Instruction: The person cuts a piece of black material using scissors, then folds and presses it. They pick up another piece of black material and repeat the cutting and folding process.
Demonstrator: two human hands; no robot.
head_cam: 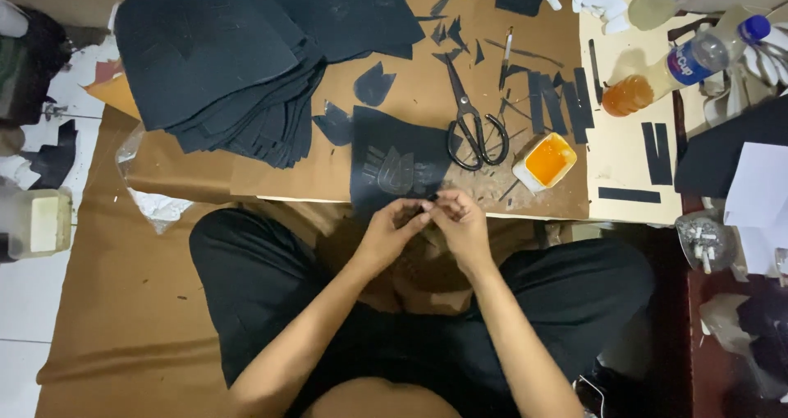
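Scrap (427,207) of dark material, small and hard to make out, sits pinched between the fingertips of both our hands just past the near edge of the table (271,172). Our left hand (390,231) curls its fingers around it from one side, and our right hand (461,225) closes thumb and fingers on it from the other, so the two hands touch at the tips. Just beyond them a dark sheet (398,159) with pale traced outlines lies flat on the table and hangs over its edge. Black-handled scissors (472,127) rest just to the right of the sheet, and a small white tub of orange glue (546,161) stands beside them. Narrow black strips (558,102) lie farther back. A tall stack of dark cut pieces (222,65) fills the left of the table, well apart from our hands.
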